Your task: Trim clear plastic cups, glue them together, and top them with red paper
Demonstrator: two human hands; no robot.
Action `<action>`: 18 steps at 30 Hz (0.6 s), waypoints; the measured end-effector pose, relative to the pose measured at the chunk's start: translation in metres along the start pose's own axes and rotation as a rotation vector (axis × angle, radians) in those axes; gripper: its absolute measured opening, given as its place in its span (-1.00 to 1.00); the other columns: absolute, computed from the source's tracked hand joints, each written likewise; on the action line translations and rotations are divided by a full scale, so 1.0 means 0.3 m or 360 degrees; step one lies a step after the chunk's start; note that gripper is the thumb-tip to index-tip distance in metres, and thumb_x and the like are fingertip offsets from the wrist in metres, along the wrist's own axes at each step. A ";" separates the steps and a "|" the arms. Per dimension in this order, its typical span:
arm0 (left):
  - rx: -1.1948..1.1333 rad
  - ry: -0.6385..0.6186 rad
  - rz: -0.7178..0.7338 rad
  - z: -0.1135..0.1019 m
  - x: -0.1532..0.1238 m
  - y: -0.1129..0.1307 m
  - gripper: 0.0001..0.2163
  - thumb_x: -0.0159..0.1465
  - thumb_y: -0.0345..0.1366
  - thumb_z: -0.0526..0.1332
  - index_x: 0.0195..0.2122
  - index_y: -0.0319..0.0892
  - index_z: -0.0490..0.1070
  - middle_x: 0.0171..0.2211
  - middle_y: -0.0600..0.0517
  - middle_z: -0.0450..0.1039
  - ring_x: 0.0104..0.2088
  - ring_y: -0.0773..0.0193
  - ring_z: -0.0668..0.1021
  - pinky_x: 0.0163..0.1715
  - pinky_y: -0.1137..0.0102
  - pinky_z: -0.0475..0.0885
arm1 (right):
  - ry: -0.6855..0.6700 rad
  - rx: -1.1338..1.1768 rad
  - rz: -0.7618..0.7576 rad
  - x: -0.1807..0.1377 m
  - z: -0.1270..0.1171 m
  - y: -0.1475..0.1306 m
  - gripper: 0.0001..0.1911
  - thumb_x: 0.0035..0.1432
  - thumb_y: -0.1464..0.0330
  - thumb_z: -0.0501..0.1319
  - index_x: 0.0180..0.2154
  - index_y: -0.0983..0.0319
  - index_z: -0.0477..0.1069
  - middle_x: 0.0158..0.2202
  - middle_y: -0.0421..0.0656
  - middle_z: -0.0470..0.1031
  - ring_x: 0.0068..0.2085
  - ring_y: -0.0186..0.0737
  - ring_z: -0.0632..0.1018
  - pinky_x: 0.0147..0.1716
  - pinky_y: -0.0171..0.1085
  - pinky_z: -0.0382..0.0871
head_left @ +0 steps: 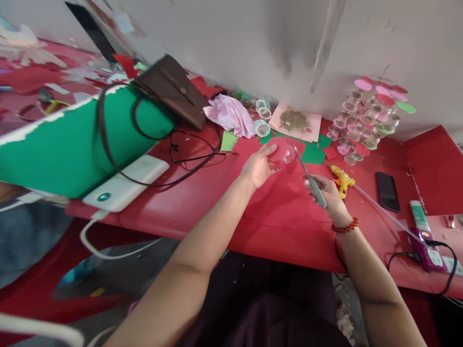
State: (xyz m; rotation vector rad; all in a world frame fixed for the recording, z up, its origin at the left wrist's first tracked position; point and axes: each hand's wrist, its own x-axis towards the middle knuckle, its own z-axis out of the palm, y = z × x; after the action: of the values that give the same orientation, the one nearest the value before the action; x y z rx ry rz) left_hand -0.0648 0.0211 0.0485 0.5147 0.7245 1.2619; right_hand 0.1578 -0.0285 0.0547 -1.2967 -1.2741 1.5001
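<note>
My left hand [256,168] pinches a round red paper piece [279,149] by its edge. A small clear plastic cup [288,155] shows against the paper's right side; whether it is stuck on, I cannot tell. My right hand [328,193] grips a cutter knife [317,190] with a grey-green handle. Its thin metal blade points up and away, the tip close to the cup's right side. Both hands are above red paper sheets lying on the red table [195,197].
A yellow glue gun [342,180] lies beside my right hand, near a black phone [388,191]. Stacked clear cups with coloured discs [365,120] stand behind. At left are a white power bank [126,183], a brown bag [177,89] and loose cables.
</note>
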 end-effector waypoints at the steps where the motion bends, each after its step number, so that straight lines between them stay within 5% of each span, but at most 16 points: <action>1: 0.0000 -0.0012 0.0001 -0.001 -0.001 0.001 -0.76 0.16 -0.19 0.43 -0.21 -0.11 0.48 -0.37 0.10 0.60 -0.36 0.28 0.62 -0.29 0.36 0.44 | -0.0004 0.0026 -0.0010 -0.001 -0.002 -0.003 -0.38 -0.16 -0.03 0.56 -0.16 0.21 0.54 -0.58 -0.39 0.27 -0.61 -0.48 0.23 -0.64 -0.35 0.01; 18: 0.0233 -0.0157 -0.0026 0.017 -0.039 -0.011 -0.51 0.12 -0.26 0.45 0.11 -0.04 0.51 -0.11 0.04 0.65 -0.16 0.21 0.68 -0.24 0.39 0.46 | -0.0123 0.0127 0.0026 -0.003 -0.023 -0.012 -0.40 -0.13 -0.12 0.52 -0.31 0.18 0.42 -0.52 -0.35 0.28 -0.58 -0.48 0.25 -0.62 -0.36 -0.08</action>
State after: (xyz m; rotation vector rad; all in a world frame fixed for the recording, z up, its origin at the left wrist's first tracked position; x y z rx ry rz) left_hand -0.0603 0.0092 0.0520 0.6847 0.7400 1.1654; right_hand 0.1647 -0.0273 0.0587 -1.2107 -1.2419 1.6100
